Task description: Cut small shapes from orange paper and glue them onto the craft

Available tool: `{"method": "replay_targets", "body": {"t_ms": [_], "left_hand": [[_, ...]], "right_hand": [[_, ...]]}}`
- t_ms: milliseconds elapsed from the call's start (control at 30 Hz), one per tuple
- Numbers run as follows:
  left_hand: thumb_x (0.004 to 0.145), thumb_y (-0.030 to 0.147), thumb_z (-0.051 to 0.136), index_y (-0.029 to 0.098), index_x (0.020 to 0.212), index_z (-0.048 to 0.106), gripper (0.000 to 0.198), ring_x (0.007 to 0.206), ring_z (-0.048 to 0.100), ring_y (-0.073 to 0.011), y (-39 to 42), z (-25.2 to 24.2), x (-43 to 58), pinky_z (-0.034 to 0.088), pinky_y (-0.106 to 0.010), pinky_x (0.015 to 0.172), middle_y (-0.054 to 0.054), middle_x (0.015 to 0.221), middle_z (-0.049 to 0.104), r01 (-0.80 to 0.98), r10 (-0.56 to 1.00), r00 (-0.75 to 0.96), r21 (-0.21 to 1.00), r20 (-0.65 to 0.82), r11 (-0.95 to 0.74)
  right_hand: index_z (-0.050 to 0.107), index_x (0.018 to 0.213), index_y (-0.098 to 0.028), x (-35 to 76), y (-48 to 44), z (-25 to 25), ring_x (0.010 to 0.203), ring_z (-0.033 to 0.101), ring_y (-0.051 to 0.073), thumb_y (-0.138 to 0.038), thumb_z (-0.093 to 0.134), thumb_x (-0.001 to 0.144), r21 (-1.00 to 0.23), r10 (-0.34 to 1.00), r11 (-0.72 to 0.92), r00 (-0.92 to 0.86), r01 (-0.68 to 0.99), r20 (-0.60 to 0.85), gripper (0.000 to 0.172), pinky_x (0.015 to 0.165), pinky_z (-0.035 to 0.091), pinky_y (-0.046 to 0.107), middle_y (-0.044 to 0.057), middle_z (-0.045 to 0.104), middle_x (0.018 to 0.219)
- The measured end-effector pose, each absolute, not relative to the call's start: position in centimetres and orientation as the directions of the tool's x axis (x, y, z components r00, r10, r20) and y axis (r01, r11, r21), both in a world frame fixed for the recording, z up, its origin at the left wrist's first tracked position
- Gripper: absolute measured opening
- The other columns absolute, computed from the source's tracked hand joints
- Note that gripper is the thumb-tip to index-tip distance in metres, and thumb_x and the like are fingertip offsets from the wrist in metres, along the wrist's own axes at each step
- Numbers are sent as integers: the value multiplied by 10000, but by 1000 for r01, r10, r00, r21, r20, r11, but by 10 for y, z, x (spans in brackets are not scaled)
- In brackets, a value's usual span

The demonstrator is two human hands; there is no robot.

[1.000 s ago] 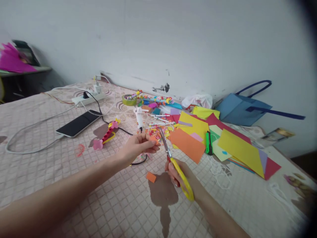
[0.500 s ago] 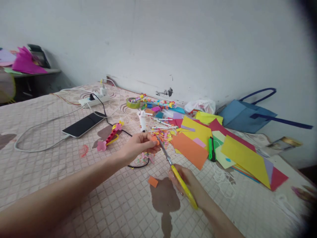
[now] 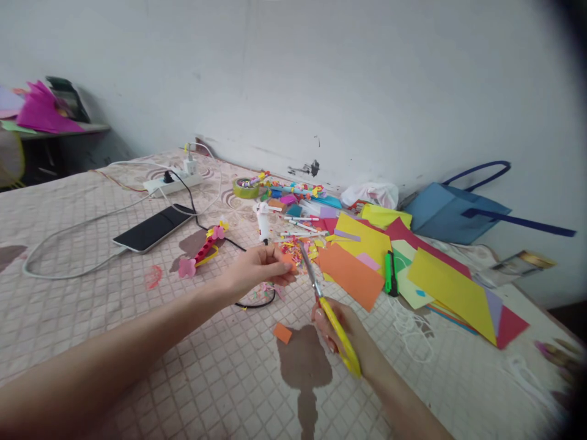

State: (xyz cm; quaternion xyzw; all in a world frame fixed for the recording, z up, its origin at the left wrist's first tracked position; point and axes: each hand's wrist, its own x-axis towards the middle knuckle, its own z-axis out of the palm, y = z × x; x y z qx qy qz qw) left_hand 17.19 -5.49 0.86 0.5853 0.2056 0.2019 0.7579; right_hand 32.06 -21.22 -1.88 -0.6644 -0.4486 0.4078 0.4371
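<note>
Pinched in the fingers of my left hand (image 3: 261,267) is a small piece of orange paper (image 3: 288,261). My right hand (image 3: 340,327) is wrapped round the yellow handles of a pair of scissors (image 3: 334,324). The blades point up and away, a little to the right of the orange piece and apart from it. Below my left hand a small orange paper rectangle (image 3: 283,333) lies on the patterned cloth (image 3: 206,360). Tiny coloured paper scraps (image 3: 291,247) are heaped just beyond my hands.
A white glue gun (image 3: 263,221) stands behind my left hand. To the right lie an orange sheet (image 3: 353,278), yellow sheets (image 3: 452,290), a green cutter (image 3: 390,275) and white string (image 3: 413,333). Leftward are a phone (image 3: 153,229), a decorated red strip (image 3: 205,250) and a power strip (image 3: 172,183).
The scissors have drawn away from the orange piece, their blades shifting slightly right and turning more upright. My left hand still holds the piece in nearly the same place.
</note>
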Motion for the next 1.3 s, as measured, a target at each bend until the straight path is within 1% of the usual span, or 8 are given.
{"method": "replay_targets", "body": {"t_ms": [100,200,333,533,800,933,1100,1300], "left_hand": [[695,328,704,127,709,562,247,551,578,-82,-62,2,174,458,-199,545,-5,623,630,40,494,864,991,-100,131],[692,350,696,133,701,563,255,496,527,-72,-71,-7,177,423,-191,491,24,561,573,84,450,888,995,-97,49],[714,352,670,140,724,559,239,518,530,-79,-81,-18,178,421,-198,497,23,606,573,102,404,909,995,-101,21],[708,336,685,145,727,529,247,523,542,-77,-88,-21,180,419,-195,517,31,594,582,87,375,919,991,-120,103],[752,407,639,132,782,523,301,571,586,-101,-92,-17,181,482,-242,579,-10,657,628,83,385,912,984,-140,160],[761,369,639,128,780,537,262,596,604,-104,-88,-18,180,493,-251,615,-14,662,634,94,342,926,976,-158,197],[730,235,671,127,862,571,197,685,623,-119,-77,-12,178,491,-255,654,-44,782,664,75,254,958,969,-136,234],[690,183,691,145,854,523,237,680,610,-113,-71,-16,179,476,-248,635,-22,756,646,5,291,954,978,-67,208]], "right_hand": [[527,793,-185,320,-210,-22,435,415,79,-504,636,715,-964,933,-173,348,203,-95,346,413,338,208,-45,501,581],[558,927,-196,317,-210,-23,635,582,139,-418,684,701,-981,907,-93,422,172,-12,341,550,452,246,29,649,813],[569,954,-206,311,-209,-20,803,642,196,-362,668,713,-988,897,-76,441,136,-9,304,678,503,304,59,684,901],[574,853,-194,308,-207,-24,726,645,180,-292,646,704,-983,883,-89,470,159,-4,193,650,506,298,38,676,800],[553,872,-202,304,-208,-25,708,638,188,-259,654,703,-967,872,-60,485,248,71,205,670,514,323,32,657,785],[555,872,-211,303,-209,-24,704,630,183,-292,684,695,-979,895,-62,445,195,31,233,659,520,320,27,646,784],[562,833,-189,310,-207,-21,583,571,132,-397,691,677,-990,868,-97,496,106,-32,290,501,455,236,7,605,698],[569,795,-173,311,-204,-22,443,461,83,-432,685,656,-986,861,-163,494,46,-119,317,399,366,203,-27,555,597]]}}
